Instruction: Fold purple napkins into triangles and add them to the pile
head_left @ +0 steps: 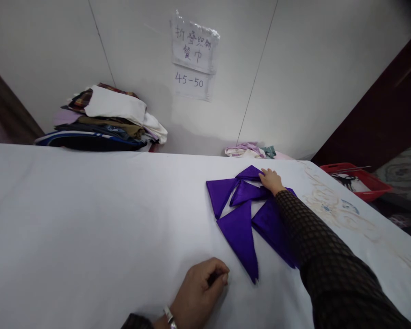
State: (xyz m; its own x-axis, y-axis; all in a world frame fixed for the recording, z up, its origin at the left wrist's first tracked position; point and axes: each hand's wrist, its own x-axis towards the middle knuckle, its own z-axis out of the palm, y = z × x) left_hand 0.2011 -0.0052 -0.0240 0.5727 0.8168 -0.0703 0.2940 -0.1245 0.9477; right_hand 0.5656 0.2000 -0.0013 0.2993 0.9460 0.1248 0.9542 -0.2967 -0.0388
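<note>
Several purple cloth napkins, folded into triangles, lie in a loose cluster on the white-covered table. At the cluster's far side, my right hand reaches over the right corner of a small folded napkin, its fingers closed at the cloth. Below it lies another folded napkin, with one more napkin to the left. A longer triangular napkin points toward me. My right sleeve partly covers the napkin on the right. Near the front, my left hand rests loosely curled, nothing visible in it.
A stack of folded clothes stands at the back left against the wall. Crumpled pink and grey cloths lie at the far edge. A red basket is beyond the right edge. Paper signs hang on the wall.
</note>
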